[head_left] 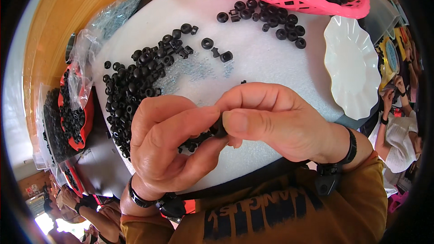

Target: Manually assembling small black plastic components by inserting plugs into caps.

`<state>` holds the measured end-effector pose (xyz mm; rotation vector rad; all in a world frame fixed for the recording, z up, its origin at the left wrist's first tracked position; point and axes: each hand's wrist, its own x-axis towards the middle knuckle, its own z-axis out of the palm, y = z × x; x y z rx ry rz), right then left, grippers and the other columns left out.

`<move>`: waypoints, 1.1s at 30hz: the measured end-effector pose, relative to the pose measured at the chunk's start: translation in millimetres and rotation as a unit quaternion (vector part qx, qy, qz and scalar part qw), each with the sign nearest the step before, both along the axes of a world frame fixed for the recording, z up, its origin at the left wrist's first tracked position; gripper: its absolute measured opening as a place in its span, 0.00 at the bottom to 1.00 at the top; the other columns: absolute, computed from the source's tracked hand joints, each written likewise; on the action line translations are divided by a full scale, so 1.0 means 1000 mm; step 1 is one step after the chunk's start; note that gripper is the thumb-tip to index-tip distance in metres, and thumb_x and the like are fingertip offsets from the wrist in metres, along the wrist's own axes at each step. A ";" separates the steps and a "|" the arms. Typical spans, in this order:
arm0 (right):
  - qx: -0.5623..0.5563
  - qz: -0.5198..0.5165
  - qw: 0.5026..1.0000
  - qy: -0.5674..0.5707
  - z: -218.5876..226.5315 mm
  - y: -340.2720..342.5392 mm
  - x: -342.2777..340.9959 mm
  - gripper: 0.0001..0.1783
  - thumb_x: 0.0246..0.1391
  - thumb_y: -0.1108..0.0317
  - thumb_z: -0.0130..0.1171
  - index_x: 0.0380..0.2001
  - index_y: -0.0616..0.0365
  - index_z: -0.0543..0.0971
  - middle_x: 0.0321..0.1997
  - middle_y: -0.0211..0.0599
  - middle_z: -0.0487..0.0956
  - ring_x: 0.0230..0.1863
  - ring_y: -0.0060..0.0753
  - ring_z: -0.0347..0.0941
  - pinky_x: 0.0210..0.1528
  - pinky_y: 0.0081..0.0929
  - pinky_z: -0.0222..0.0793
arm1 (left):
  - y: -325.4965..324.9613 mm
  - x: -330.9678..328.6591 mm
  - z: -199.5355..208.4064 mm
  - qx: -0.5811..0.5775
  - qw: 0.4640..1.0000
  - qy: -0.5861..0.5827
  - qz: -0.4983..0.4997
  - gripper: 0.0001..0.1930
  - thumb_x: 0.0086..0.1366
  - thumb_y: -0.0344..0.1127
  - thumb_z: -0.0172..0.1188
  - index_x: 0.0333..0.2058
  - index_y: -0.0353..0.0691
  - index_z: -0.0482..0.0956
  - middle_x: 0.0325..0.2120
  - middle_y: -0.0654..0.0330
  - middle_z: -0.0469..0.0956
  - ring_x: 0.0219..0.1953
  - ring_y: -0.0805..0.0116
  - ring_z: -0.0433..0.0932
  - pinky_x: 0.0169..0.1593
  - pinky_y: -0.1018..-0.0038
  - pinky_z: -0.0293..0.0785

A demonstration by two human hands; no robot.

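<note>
Fingertips of my left hand [174, 140] and my right hand [280, 122] meet over the near part of a white foam sheet [289, 72]. Pinched between both hands is a small black part [220, 129], largely covered by the fingers, so its exact shape cannot be made out. Beyond my left hand spreads a big heap of black ring-like parts [140, 72]. Beside that heap lie many tiny transparent pieces [192, 68]. A loose black ring [207, 43] and a black barrel-shaped piece [226, 57] sit farther off, ahead of my hands.
At the far right a pink lattice basket [289, 1] holds more black parts, with a smaller group [280, 20] in front. A white scalloped dish [352, 68] stands right. Left are a red tray [86, 124] of parts and plastic bags [86, 49]. Other people work at both sides.
</note>
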<state>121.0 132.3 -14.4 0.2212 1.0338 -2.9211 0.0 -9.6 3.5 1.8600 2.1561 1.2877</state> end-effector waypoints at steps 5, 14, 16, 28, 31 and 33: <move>0.031 -0.007 0.999 -0.006 0.000 0.004 -0.001 0.16 0.54 0.62 0.52 0.38 0.65 0.72 0.33 0.35 0.73 0.31 0.23 0.67 0.35 0.21 0.65 | -0.004 -0.018 0.000 0.075 0.996 -0.036 0.018 0.15 0.44 0.28 0.62 0.34 0.33 0.76 0.30 0.55 0.71 0.26 0.68 0.68 0.24 0.79 0.65; 0.036 -0.066 0.982 0.172 -0.013 0.022 0.000 0.20 0.59 0.50 0.37 0.31 0.57 0.66 0.29 0.30 0.64 0.32 0.26 0.62 0.35 0.27 0.62 | 0.008 -0.038 -0.004 -0.041 0.992 -0.053 0.109 0.06 0.52 0.21 0.53 0.31 0.31 0.75 0.27 0.60 0.70 0.31 0.73 0.68 0.35 0.82 0.62; -0.035 -0.059 0.978 0.197 -0.020 0.026 -0.004 0.17 0.59 0.52 0.39 0.32 0.55 0.65 0.30 0.29 0.64 0.32 0.26 0.61 0.36 0.26 0.59 | 0.010 -0.040 -0.010 -0.120 0.991 -0.007 0.055 0.09 0.49 0.20 0.55 0.31 0.34 0.76 0.29 0.58 0.70 0.33 0.69 0.69 0.37 0.80 0.64; -0.200 -0.132 0.933 0.270 -0.030 0.037 -0.008 0.10 0.56 0.58 0.44 0.30 0.51 0.62 0.26 0.25 0.59 0.27 0.24 0.54 0.32 0.25 0.52 | 0.027 -0.025 -0.012 -0.190 0.963 0.189 0.017 0.12 0.45 0.24 0.58 0.33 0.40 0.77 0.28 0.59 0.70 0.34 0.61 0.69 0.43 0.69 0.61; -0.204 -0.165 0.929 0.260 -0.028 0.037 -0.006 0.11 0.56 0.57 0.42 0.30 0.52 0.63 0.26 0.25 0.58 0.27 0.24 0.53 0.32 0.25 0.51 | 0.038 -0.026 -0.013 -0.172 0.957 0.233 0.015 0.12 0.44 0.23 0.58 0.31 0.40 0.77 0.26 0.61 0.70 0.32 0.62 0.69 0.42 0.69 0.61; -0.174 -0.173 0.935 0.255 -0.023 0.038 -0.003 0.13 0.57 0.55 0.41 0.31 0.53 0.64 0.26 0.25 0.59 0.28 0.24 0.54 0.32 0.24 0.52 | 0.045 -0.027 -0.015 -0.169 0.950 0.264 0.010 0.12 0.43 0.23 0.58 0.30 0.40 0.77 0.25 0.61 0.69 0.31 0.63 0.69 0.42 0.69 0.61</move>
